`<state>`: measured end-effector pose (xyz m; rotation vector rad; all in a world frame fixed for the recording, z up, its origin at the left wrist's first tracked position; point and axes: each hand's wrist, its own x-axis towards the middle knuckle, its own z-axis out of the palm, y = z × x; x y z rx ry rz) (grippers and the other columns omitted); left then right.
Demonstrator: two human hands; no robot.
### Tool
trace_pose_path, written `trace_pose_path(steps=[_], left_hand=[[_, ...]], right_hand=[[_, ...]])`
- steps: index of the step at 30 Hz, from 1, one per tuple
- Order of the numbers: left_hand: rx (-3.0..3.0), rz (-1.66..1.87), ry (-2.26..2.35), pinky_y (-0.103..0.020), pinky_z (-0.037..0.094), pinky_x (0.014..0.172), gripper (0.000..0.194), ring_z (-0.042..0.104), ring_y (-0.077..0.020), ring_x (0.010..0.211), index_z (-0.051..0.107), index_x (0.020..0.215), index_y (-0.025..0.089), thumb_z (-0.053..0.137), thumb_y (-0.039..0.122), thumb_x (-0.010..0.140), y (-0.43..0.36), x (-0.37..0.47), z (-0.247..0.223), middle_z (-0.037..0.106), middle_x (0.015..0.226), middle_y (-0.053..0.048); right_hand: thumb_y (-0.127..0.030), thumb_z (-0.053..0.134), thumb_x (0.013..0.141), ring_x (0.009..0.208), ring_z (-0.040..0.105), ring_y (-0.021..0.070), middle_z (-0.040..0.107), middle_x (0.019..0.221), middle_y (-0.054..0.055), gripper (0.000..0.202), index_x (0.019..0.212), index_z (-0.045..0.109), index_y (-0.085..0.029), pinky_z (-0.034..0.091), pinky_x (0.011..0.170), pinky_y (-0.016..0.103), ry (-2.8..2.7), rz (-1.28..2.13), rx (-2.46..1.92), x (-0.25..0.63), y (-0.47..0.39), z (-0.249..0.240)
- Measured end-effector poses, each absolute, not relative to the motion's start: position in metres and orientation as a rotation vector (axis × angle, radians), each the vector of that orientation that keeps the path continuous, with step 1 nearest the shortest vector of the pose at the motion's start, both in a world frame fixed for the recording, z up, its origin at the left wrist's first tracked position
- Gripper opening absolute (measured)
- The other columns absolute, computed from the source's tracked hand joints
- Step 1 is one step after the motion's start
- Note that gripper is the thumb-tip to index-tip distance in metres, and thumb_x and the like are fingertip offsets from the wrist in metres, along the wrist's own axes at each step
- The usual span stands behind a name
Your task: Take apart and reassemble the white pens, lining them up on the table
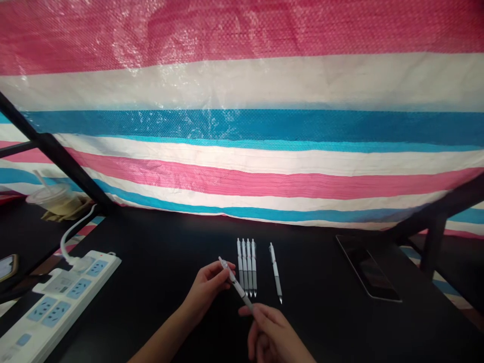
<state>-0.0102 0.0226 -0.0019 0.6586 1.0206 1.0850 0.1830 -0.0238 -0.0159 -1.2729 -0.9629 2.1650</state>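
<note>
A white pen with a grey grip (237, 286) is held slantwise between my two hands. Its upper, clip end sits between the thumb and fingers of my left hand (209, 286). My right hand (270, 327) pinches the grey lower end, so the tip is hidden. Just beyond them, several matching pens (246, 267) lie side by side on the black table (170, 242), tips toward me. One more such pen (276, 272) lies apart, to the right of that row and slightly tilted.
At the left are a white power strip (71, 297) with a plugged-in cable and, farther back, a plastic cup (53, 196). A phone (8, 266) is at the left edge. A dark tablet (366, 267) lies at the right. Striped sheeting (242, 126) hangs behind the table.
</note>
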Motion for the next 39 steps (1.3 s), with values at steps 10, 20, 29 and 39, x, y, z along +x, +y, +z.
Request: trace_pose_path(steps=[10,20,29,39], left_hand=[[0.647,1.118,0.881,-0.026,0.050,0.070,0.025,0.065,-0.0190,0.079,0.073,0.088,0.014,0.079,0.035,0.075,0.021,-0.007,-0.002,0.069,0.079,-0.007],[0.621,1.143,0.730,-0.026,0.048,0.069,0.017,0.062,-0.0152,0.072,0.068,0.082,0.015,0.075,0.030,0.080,0.018,-0.002,-0.004,0.065,0.075,-0.004],[0.703,1.171,0.842,-0.029,0.050,0.071,0.027,0.060,-0.0164,0.075,0.070,0.098,0.015,0.072,0.036,0.082,0.018,0.002,-0.003,0.064,0.080,-0.005],[0.955,1.234,1.049,-0.027,0.050,0.061,0.035,0.061,-0.0164,0.068,0.062,0.109,0.022,0.074,0.034,0.079,0.018,0.003,0.001,0.060,0.074,0.001]], right_hand=[[-0.080,0.044,0.076,0.030,0.039,0.0051,0.052,0.043,-0.003,0.065,0.070,0.054,-0.017,0.017,0.033,0.018,-1.201,1.995,-1.313,0.181,-0.028,-0.009],[-0.076,0.068,0.061,0.026,0.034,0.0042,0.038,0.032,-0.007,0.062,0.056,0.051,-0.017,0.010,0.032,0.019,-0.723,2.367,-1.091,0.182,-0.026,-0.024],[-0.070,0.059,0.077,0.038,0.052,0.0090,0.063,0.052,0.005,0.061,0.082,0.065,-0.009,0.026,0.036,0.016,-0.713,2.317,-1.093,0.181,-0.025,-0.013],[-0.058,0.064,0.081,0.092,0.068,0.0269,0.071,0.102,0.020,0.057,0.108,0.066,-0.007,0.048,0.078,0.037,-0.696,2.319,-0.838,0.185,-0.025,0.004]])
